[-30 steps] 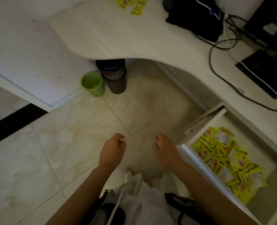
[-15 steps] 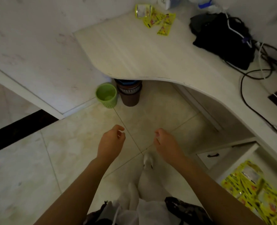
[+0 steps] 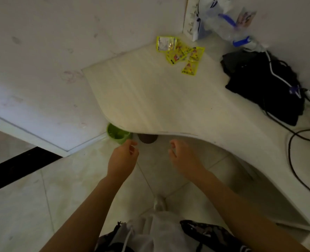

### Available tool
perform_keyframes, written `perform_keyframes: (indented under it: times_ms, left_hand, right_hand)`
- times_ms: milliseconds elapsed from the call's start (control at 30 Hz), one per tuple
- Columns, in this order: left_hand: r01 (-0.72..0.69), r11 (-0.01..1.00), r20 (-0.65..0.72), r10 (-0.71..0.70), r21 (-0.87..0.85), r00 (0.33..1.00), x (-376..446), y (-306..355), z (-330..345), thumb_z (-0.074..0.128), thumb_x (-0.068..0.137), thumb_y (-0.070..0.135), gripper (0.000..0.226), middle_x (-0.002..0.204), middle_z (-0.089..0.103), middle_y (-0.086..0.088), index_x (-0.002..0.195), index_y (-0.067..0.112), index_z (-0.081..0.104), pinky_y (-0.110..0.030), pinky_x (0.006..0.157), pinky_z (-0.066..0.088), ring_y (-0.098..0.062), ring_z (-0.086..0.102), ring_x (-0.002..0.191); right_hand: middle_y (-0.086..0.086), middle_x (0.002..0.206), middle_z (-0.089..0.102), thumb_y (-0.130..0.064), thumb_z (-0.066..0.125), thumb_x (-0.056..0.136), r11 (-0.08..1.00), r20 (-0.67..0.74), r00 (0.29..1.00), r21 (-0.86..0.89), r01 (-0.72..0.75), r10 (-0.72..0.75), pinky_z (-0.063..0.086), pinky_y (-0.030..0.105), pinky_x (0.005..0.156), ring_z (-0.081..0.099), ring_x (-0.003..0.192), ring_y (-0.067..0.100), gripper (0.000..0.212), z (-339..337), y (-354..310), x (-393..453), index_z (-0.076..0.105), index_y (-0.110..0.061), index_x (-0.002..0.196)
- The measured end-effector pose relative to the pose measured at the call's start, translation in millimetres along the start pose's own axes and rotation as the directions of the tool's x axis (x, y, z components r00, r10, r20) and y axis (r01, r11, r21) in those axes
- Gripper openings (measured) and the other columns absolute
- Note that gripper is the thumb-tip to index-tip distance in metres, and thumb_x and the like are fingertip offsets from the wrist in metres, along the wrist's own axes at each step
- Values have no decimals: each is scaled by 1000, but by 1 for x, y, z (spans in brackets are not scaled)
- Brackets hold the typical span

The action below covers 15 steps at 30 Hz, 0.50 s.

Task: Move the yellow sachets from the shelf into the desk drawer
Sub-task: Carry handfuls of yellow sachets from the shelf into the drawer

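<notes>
Yellow sachets (image 3: 181, 53) lie in a small loose cluster on the far corner of the pale wooden desk top (image 3: 150, 99), well ahead of both hands and slightly to the right of the right hand. One sachet at the cluster's left end shows a silvery panel; the others overlap or sit just beside each other, and one lies a little nearer the hands than the rest.

In the head view, the left hand (image 3: 122, 160) is held out over the tiled floor (image 3: 23, 206), fingers loosely curled, holding nothing. The right hand (image 3: 184, 159) is beside it at about the same reach, apart from it, fingers likewise loosely bent and empty; it is a little blurred. Both hands hang short of the desk's curved front edge and touch nothing.

Just beyond the left hand's fingertips, a green cup-shaped bin (image 3: 117, 135) stands on the floor, partly hidden under the desk edge. Between the two hands and just past them, a dark round container (image 3: 147, 138) peeks out from under the same edge.

Far to the right of the right hand, a black bag (image 3: 263, 88) rests on the desk with black cables (image 3: 295, 142) trailing from it. Beyond the sachets, clear plastic packaging with blue parts (image 3: 228, 20) stands against the wall. No drawer is visible in this view.
</notes>
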State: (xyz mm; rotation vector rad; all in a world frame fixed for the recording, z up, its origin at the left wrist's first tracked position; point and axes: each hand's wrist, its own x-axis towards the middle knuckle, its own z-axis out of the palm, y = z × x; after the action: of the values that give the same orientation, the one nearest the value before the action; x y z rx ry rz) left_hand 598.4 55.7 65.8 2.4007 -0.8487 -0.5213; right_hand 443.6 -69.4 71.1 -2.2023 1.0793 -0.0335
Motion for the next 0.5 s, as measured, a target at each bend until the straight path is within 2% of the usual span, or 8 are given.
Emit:
perform_keyframes:
  times_ms: [100, 200, 367, 500]
  left_hand:
    - [-7, 1000, 6, 7, 18, 1000, 33, 10, 0, 54, 93, 27, 20, 84, 63, 2, 111, 19, 60, -30, 73, 51, -15, 60, 79]
    - [-12, 1000, 14, 12, -25, 1000, 72, 22, -3, 54, 93, 25, 22, 85, 62, 3, 113, 19, 59, -32, 75, 53, -14, 61, 80]
    - [-62, 998, 22, 63, -27, 998, 139, 39, -9, 55, 94, 22, 22, 89, 60, 3, 114, 16, 60, -26, 72, 48, -13, 59, 81]
    - [-101, 994, 63, 103, -37, 993, 197, 44, -16, 56, 93, 22, 21, 88, 62, 3, 113, 17, 60, -29, 72, 51, -14, 61, 79]
  right_hand:
    - [12, 123, 58, -21, 46, 97, 1000, -24, 1000, 22, 12, -11, 46, 34, 93, 56, 112, 25, 33, -16, -3, 33, 50, -8, 127]
    - [10, 126, 57, -22, 46, 97, 1000, -29, 1000, -14, 11, -11, 46, 35, 96, 55, 115, 24, 34, -31, -6, 71, 49, -10, 129]
    - [7, 126, 57, -25, 44, 98, 999, -59, 998, -37, -22, 19, 45, 32, 96, 54, 115, 22, 34, -49, -11, 128, 47, -13, 129]
    - [7, 126, 57, -25, 44, 98, 998, -103, 992, -1, -69, 68, 45, 32, 94, 54, 114, 22, 34, -62, -20, 173, 47, -13, 129]
